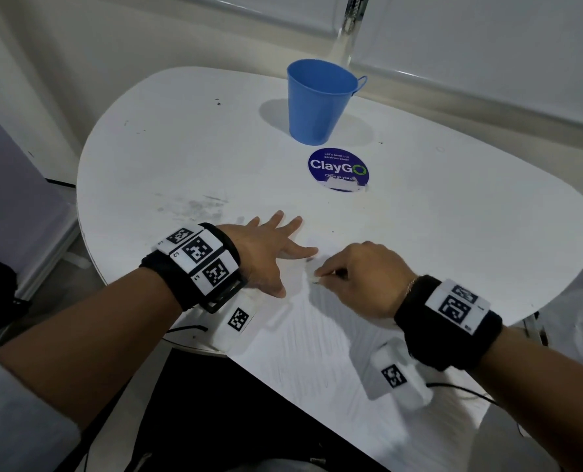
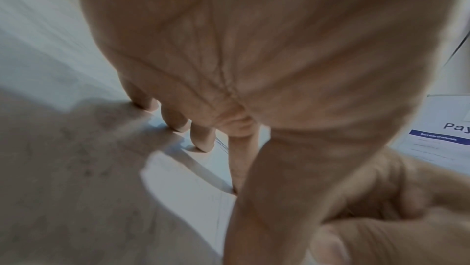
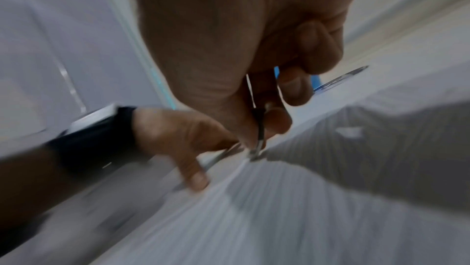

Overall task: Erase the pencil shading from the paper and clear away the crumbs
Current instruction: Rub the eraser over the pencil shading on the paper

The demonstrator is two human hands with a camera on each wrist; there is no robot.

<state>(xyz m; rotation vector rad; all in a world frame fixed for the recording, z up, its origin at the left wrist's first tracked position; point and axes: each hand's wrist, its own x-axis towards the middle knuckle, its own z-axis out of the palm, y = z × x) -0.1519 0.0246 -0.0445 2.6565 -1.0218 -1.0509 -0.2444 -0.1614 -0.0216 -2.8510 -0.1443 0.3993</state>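
Note:
A white sheet of paper (image 1: 310,338) with faint grey pencil strokes lies at the near edge of the white table (image 1: 453,216). My left hand (image 1: 283,253) rests flat on the sheet's far left part, fingers spread and straight; the left wrist view shows its fingertips (image 2: 203,144) touching the surface. Just to its right, my right hand (image 1: 320,275) pinches a thin dark stick-like tool (image 3: 260,134), tip down on the paper (image 3: 254,209). The picture is blurred there, so I cannot tell the tool's kind. The left hand's thumb (image 3: 195,178) lies close beside that tip.
A blue cup (image 1: 320,100) stands upright at the back of the table, with a round blue ClayGo sticker (image 1: 337,168) just in front of it. Grey smudges (image 1: 201,206) mark the table left of my left hand. The table's front edge runs under both wrists.

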